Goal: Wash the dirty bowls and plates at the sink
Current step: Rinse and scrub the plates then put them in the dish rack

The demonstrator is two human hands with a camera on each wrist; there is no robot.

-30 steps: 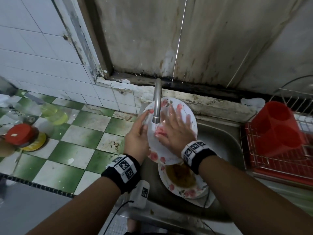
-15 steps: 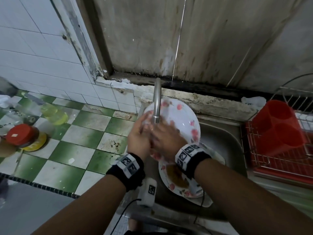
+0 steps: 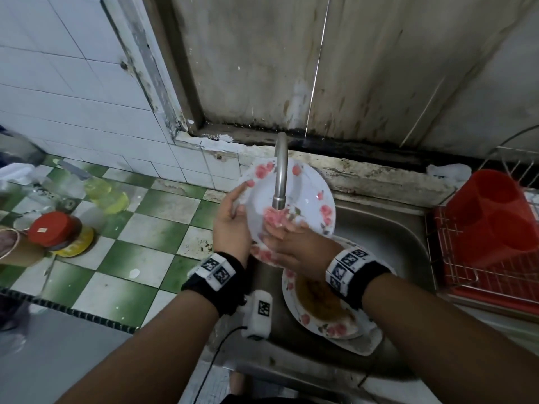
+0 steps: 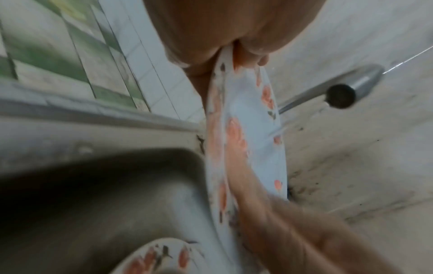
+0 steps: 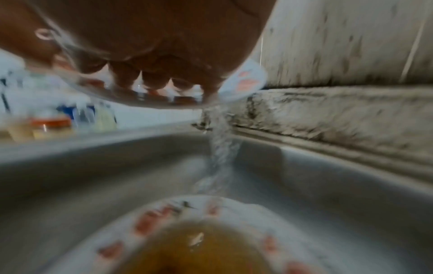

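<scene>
The floral plate [image 3: 303, 196] stands tilted on edge under the faucet [image 3: 280, 173], above the steel sink [image 3: 388, 243], its face turned toward the person. The left hand [image 3: 232, 225] grips its left rim, thumb over the front edge and fingers curled behind, as the left wrist view shows at the plate [image 4: 243, 129] edge. The right hand [image 3: 291, 243] lies flat on the plate's inner face, fingers spread and pressed against the wet surface just under the spout. Half a second ago both hands were bunched together low on the plate; now the right hand's fingers have slid up toward the centre and the plate shows more of its upper rim behind the faucet. Water [image 5: 220, 148] runs off the plate's lower edge into the sink, beside a second floral plate [image 3: 315, 322] holding brown residue, which lies where it did before. A red rack [image 3: 490, 228] sits to the right, and jars stand on the green-checked counter [image 3: 140, 258].
</scene>
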